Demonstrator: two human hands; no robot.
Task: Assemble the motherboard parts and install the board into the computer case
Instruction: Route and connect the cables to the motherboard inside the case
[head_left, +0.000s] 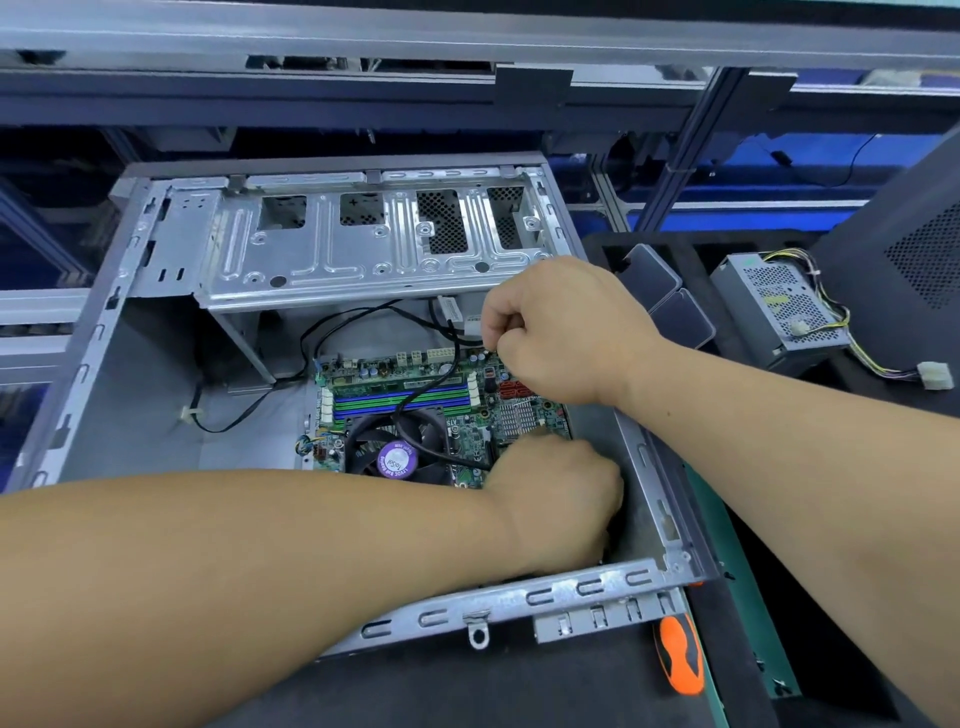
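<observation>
The green motherboard (457, 395) lies inside the open grey computer case (124, 364), with blue and green memory slots and a black CPU fan (397, 447) with a purple label. My right hand (561, 332) hovers over the board's far right corner, fingers curled as if pinching something small that I cannot make out. My left hand (556, 493) reaches down onto the board's near right part, fingers curled and hidden; a black cable (415, 395) runs toward it across the fan.
A silver drive cage (363, 249) spans the case's far side. An orange-and-black screwdriver (680, 654) lies on the mat by the case's near right corner. A power supply (779, 306) with loose wires sits at the right, beside a dark side panel (914, 249).
</observation>
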